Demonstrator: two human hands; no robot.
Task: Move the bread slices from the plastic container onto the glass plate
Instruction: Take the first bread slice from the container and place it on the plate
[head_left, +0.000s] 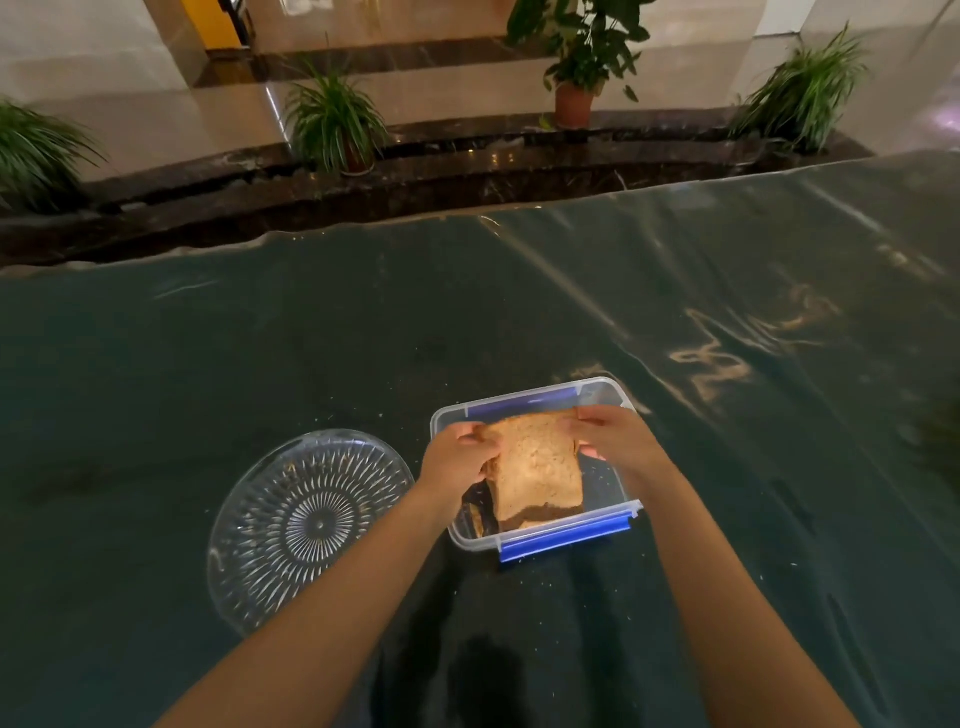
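A brown bread slice (537, 467) hangs tilted over the clear plastic container (621, 499), which has blue clips. My left hand (457, 460) pinches the slice's upper left corner and my right hand (608, 434) pinches its upper right corner. More bread shows as a pale edge under the held slice at the container's near side. The cut-glass plate (306, 525) lies to the left of the container with nothing on it but a few crumbs.
A dark green cloth under clear plastic film (675, 291) covers the table; crumbs are scattered around the container. The table's far edge runs across the upper middle. Beyond it are potted plants (332, 119) on a dark stone ledge.
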